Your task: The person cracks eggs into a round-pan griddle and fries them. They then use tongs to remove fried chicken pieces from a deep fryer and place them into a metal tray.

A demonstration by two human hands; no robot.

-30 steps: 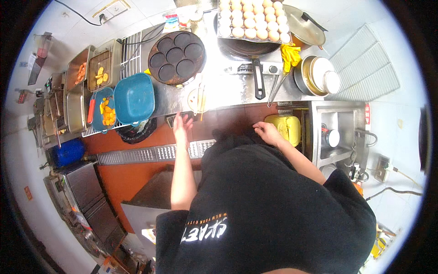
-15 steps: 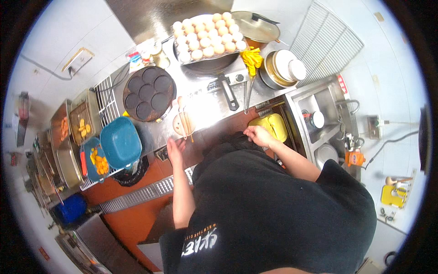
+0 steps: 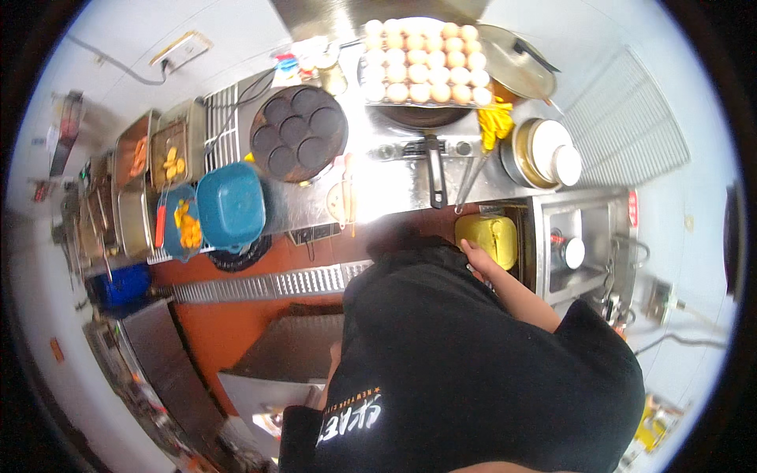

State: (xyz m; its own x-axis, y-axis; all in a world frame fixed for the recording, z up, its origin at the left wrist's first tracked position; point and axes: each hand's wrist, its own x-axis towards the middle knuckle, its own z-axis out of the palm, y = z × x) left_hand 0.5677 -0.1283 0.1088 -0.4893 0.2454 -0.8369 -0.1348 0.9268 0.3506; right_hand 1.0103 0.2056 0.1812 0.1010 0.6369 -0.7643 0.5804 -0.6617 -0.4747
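My right hand hangs low at the front of my black shirt, in front of a yellow plastic container under the counter. Its fingers are partly hidden and blurred, so I cannot tell what they hold, if anything. Of my left arm only a strip of skin shows beside the shirt, and the left hand is hidden. A round pinkish item with sticks across it lies at the counter's front edge. Beyond it sits a black pan with several round hollows.
A tray of eggs rests above a frying pan on a stove. Pots, yellow gloves and a sink are on the right. Blue bins and metal trays stand left; a floor drain crosses behind.
My left hand has dropped from near the counter edge out of sight. The view has swung so the counter sits further right. My right hand is lower against the shirt.
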